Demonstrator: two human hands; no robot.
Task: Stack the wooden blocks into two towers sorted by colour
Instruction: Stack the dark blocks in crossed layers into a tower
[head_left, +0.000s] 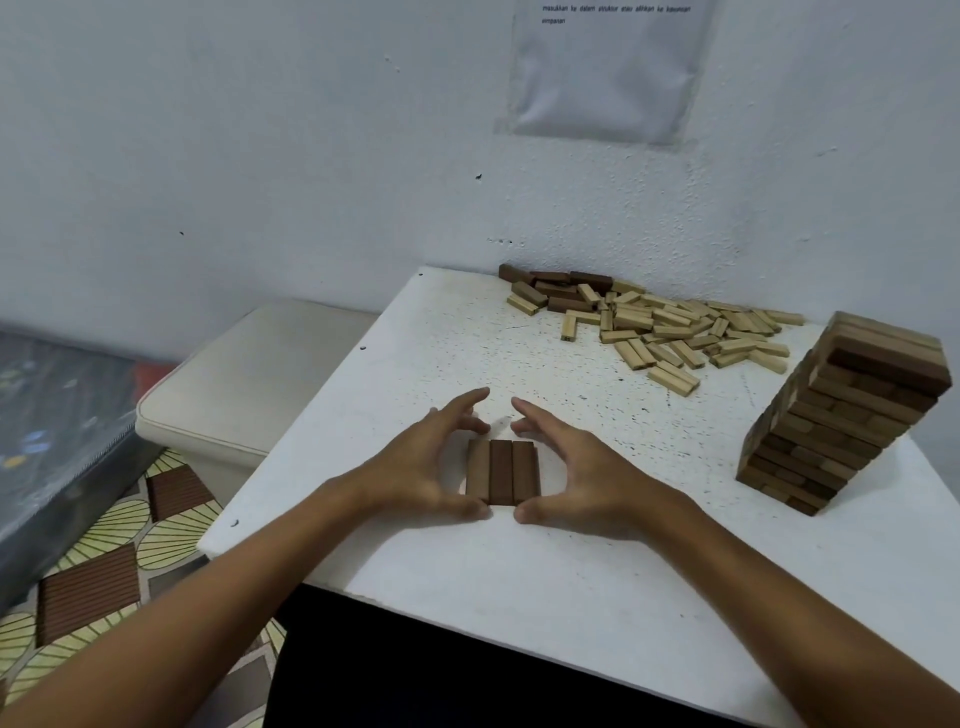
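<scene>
Three dark brown blocks (502, 472) lie flat side by side on the white table (519, 561), forming one layer. My left hand (431, 462) is at their left side and my right hand (576, 467) at their right side, fingers spread and gently curved around the layer. The thumbs touch its near corners. A loose pile of light blocks (675, 332) lies at the back of the table, with a few dark blocks (556, 286) at its left end. A tall mixed-colour tower (841, 410) stands at the right.
The table stands against a white wall with a taped paper sheet (608, 67). A beige cushioned seat (249, 374) sits left of the table. Patterned floor mat (104, 571) lies below left. The table's left and near edges are close to my arms.
</scene>
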